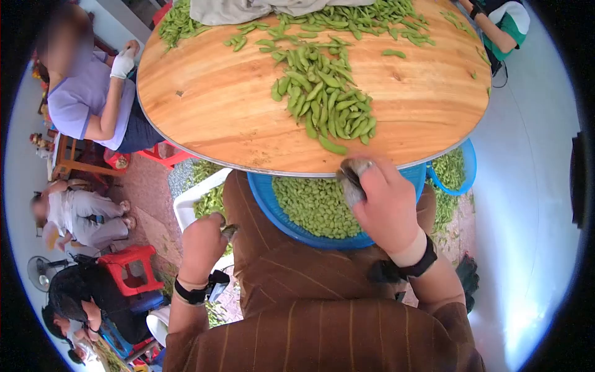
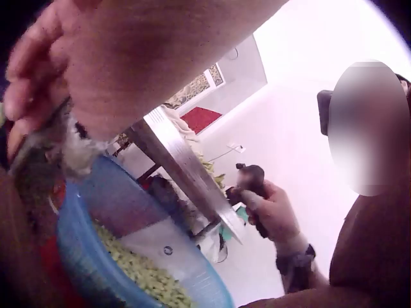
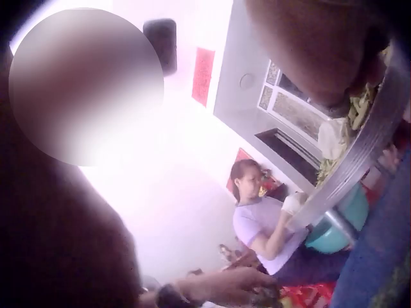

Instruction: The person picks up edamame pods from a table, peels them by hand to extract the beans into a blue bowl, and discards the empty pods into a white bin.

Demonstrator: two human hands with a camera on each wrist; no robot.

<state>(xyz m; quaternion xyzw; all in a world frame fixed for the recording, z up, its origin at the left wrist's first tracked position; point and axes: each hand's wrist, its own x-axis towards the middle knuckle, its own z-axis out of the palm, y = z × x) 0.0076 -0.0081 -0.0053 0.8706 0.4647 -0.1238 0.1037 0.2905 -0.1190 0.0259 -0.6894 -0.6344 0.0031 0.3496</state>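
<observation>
A heap of green edamame pods [image 1: 328, 99] lies on the wooden table [image 1: 211, 105]; a single pod [image 1: 332, 146] sits closest to its near edge. My right hand [image 1: 387, 201] is at that edge, just right of this pod, with loosely bent fingers and grey wrapping on the thumb side. Below it, a blue basin [image 1: 259, 201] contains shelled beans [image 1: 316, 208]. Over the left thigh is my left hand [image 1: 203, 248], fingers curled in and a dark wrap at the thumb tip. Whether it holds a pod I cannot tell.
A white container [image 1: 186, 208] with green pods or shells stands left of my legs. Another blue basket [image 1: 469, 170] is at the right. A gloved person [image 1: 83, 111] sits at the table's left, another person [image 1: 505, 31] at the far right. Grey cloth [image 1: 248, 9] covers pods at the back.
</observation>
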